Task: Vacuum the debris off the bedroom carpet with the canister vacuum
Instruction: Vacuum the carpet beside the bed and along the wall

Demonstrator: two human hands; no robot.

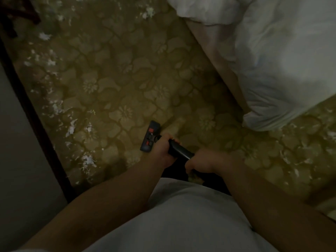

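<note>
- The room is dim, with a yellow-green cast over the carpet (127, 84).
- The white bedding (281, 60) is the brightest area, softly blown out.
- The whole frame is soft and blurred; the edges bend and darken.

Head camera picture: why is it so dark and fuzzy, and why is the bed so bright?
Head view: the room is dim, so the carpet looks murky and the black wand, gripped by left hand and right hand, nearly disappears; the white bedding catches the most light and glows; the white scraps look soft and smeared.
</note>
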